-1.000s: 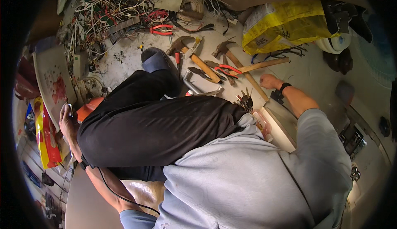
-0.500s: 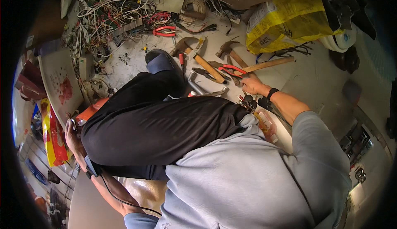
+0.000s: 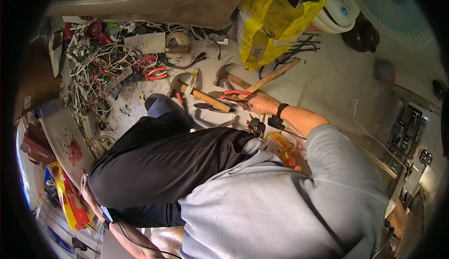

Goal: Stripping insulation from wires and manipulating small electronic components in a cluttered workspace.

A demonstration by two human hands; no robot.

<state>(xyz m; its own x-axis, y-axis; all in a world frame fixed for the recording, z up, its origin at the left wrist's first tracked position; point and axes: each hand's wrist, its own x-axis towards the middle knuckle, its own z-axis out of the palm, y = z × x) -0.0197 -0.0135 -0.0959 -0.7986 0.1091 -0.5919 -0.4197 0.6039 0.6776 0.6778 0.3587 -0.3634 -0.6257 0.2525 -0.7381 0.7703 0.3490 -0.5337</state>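
My right hand [image 3: 258, 104] reaches into a group of tools on the floor, fingers curled at the red-handled pliers [image 3: 236, 92]; what it grips is unclear. Around it lie a hammer [image 3: 210, 99], wooden-handled tools [image 3: 275, 75], dark-handled pliers [image 3: 210, 107], a red-handled screwdriver [image 3: 179, 98] and a bunch of keys [image 3: 256, 125]. My left hand [image 3: 87, 191] is low at the far left beside my thigh, closed on a small metal object [image 3: 84, 172], mostly hidden by my leg.
A heap of wires and parts [image 3: 105, 65] fills the upper left. A yellow sack [image 3: 273, 18] and fan [image 3: 388, 6] stand at upper right. A white board [image 3: 61, 137] and plastic packets [image 3: 68, 198] are left; an orange-yellow item [image 3: 280, 144] lies near my hip.
My right hand has moved leftward from beside the hammer handle into the pliers. My view has shifted, showing more of the upper background. My left hand has stayed by my leg.
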